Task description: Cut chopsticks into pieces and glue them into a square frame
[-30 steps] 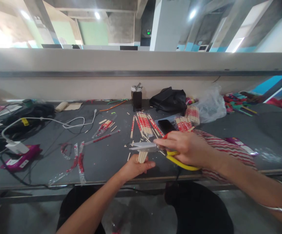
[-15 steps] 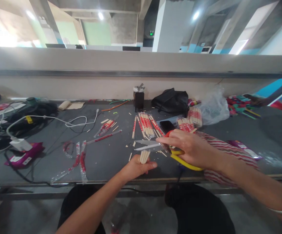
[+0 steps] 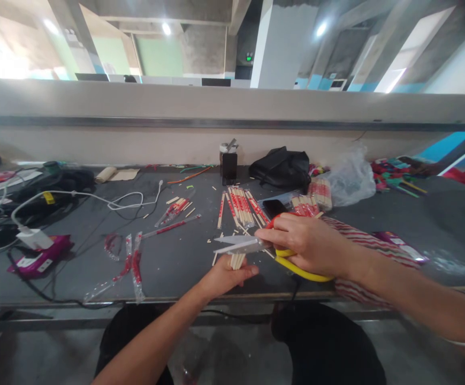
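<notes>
My left hand (image 3: 226,278) is closed around a small bundle of pale wooden sticks (image 3: 237,261), held upright near the table's front edge. In my right hand (image 3: 300,240) is a pair of scissors (image 3: 302,269) with yellow and red handles. The scissors' blades point left, slightly apart, just over the tops of the bundled sticks; whether they touch is hard to tell. Behind the blades lie several chopsticks in red-printed wrappers (image 3: 241,206), spread in a fan. Short cut stick pieces are scattered around them.
Torn clear-and-red wrappers (image 3: 136,262) lie at left. A white cable (image 3: 96,197) and purple packet (image 3: 51,256) are farther left. Behind stand a black box (image 3: 229,167), a black bag (image 3: 280,166) and a plastic bag (image 3: 352,179). Striped cloth (image 3: 371,243) lies under my right forearm.
The scissors have moved slightly left and down, bringing the blades over the stick tops. The blades are a little closer together. My left hand stays nearly still.
</notes>
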`<state>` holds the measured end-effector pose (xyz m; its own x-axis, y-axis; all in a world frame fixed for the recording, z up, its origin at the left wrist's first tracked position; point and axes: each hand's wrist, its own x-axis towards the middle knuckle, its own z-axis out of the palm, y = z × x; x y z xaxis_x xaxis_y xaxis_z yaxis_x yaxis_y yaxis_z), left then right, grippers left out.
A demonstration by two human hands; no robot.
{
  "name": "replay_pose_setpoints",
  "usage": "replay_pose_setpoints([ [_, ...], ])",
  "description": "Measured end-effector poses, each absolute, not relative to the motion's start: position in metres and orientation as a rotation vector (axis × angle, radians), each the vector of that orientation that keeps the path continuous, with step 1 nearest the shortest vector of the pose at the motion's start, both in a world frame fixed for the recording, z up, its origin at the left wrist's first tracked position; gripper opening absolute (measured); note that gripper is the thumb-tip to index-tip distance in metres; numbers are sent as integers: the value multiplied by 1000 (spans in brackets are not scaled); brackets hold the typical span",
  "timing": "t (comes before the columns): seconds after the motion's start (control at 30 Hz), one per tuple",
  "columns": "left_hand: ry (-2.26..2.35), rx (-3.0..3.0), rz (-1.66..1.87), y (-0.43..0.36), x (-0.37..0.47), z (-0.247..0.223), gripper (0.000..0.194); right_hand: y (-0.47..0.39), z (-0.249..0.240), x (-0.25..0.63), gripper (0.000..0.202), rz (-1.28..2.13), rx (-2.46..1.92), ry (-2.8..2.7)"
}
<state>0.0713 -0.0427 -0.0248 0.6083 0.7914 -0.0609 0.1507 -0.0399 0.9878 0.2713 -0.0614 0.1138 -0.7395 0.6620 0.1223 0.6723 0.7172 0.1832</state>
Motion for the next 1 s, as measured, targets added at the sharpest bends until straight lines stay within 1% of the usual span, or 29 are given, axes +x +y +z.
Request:
replay_pose_setpoints([
  [0.17, 826, 1585, 611, -44, 73, -29, 46, -62, 110, 275, 37, -343, -1174, -2820],
  [0.27, 859, 1585, 644, -43, 67, -25, 52, -60, 99, 280, 31, -205, -1425, -2537],
  [0.37, 1057, 1615, 762, -29, 44, -13, 54, -62, 79, 289, 33, -90, -1756, -2182],
  [0.43, 1329, 1721, 839, -14, 21, -4, 53, -67, 61, 295, 36, 0, -1883, -2040],
  [0.5, 1613, 1945, 750, 3, -3, 3, 48, -73, 44, 302, 37, 64, -1995, -1933],
  [0.6, 1961, 2068, 459, 19, -29, 7, 41, -76, 27, 313, 39, 34, -2220, -1795],
  [0.7, 2177, 2021, 247, 24, -40, 5, 50, -69, 22, 326, 38, -117, -2357, -1687],
  [0.83, 2310, 2018, 120, 24, -43, 2, 59, -59, 17, 340, 39, -306, -2407, -1586],
  [0.9, 2320, 2027, 84, 24, -43, 1, 60, -57, 14, 347, 40, -306, -2462, -1537],
  [1.0, 2333, 2025, 41, 25, -44, 1, 59, -58, 9, 356, 43, -221, -2553, -1400],
])
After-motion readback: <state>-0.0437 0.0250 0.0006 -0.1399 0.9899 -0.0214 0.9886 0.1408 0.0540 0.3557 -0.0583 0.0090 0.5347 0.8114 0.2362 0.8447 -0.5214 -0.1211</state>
